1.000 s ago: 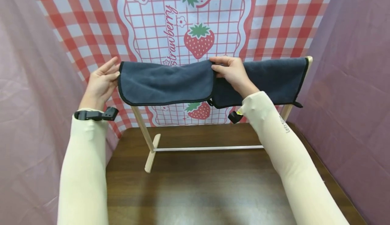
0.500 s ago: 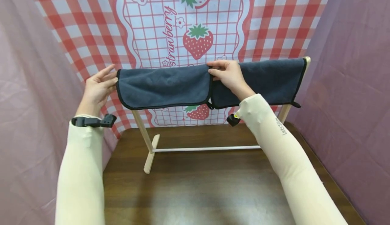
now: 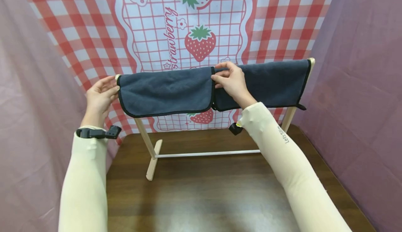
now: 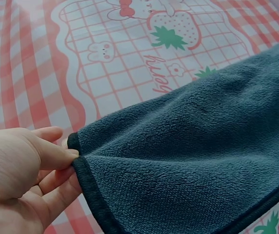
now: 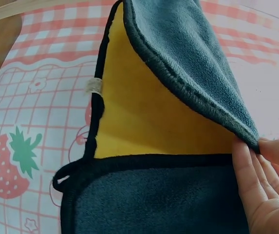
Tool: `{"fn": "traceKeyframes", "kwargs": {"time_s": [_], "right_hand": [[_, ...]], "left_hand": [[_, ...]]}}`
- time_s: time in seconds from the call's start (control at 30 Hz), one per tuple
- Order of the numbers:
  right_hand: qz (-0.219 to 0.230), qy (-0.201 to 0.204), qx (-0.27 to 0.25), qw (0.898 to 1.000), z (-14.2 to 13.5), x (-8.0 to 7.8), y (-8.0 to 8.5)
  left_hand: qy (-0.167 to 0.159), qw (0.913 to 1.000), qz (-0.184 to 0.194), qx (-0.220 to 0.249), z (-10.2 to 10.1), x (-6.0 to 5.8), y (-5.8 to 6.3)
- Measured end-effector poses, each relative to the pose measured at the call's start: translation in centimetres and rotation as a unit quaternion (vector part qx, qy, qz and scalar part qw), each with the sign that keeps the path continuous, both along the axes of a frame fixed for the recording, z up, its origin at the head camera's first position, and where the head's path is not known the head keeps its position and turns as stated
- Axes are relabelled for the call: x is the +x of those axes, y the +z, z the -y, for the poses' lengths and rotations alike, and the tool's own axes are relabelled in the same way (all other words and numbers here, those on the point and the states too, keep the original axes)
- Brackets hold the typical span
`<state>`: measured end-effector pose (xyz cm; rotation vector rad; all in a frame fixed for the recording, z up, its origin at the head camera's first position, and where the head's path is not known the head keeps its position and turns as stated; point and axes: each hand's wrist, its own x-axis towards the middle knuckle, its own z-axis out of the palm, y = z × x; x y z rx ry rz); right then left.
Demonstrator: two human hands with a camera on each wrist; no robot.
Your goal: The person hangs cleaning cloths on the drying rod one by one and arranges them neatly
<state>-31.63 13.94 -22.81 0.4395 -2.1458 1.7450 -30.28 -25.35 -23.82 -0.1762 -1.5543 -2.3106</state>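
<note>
A grey-blue towel with black edging (image 3: 166, 94) hangs folded over the top of a wooden rack (image 3: 145, 137). My left hand (image 3: 99, 101) pinches its left edge near the top, beside the rack's post end; the left wrist view shows the thumb pressed on the black trim (image 4: 83, 168). At the other end my right hand (image 3: 231, 83) pinches the towel's upper right edge. In the right wrist view the fold gapes, showing a yellow inner side (image 5: 163, 117). A second matching towel (image 3: 273, 85) hangs to the right, partly behind my right hand.
The rack stands on a brown wooden table (image 3: 201, 197), with a white lower bar (image 3: 207, 154) and a wooden foot (image 3: 154, 160). A strawberry-patterned checked cloth (image 3: 201, 43) hangs behind. Pinkish curtains (image 3: 358, 96) flank both sides. A black hanging loop (image 5: 66, 176) sticks out at a towel corner.
Both hands have lowered the left towel onto the rack's top, and the post's tip now shows at its left corner. Raised left fingers have come down to the edge.
</note>
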Motion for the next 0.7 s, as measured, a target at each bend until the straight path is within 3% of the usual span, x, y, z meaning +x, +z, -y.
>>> {"fn": "traceKeyframes", "kwargs": {"time_s": [0.4, 0.7], "right_hand": [[-0.005, -0.001, -0.036, 0.999, 0.2, -0.4, -1.2], [-0.026, -0.019, 0.010, 0.999, 0.0, -0.6, -1.9]], "left_hand": [[0.049, 0.9988, -0.006, 0.003, -0.4, -0.4, -0.9], [0.075, 0.9970, 0.017, 0.006, -0.6, -0.6, -1.6]]}}
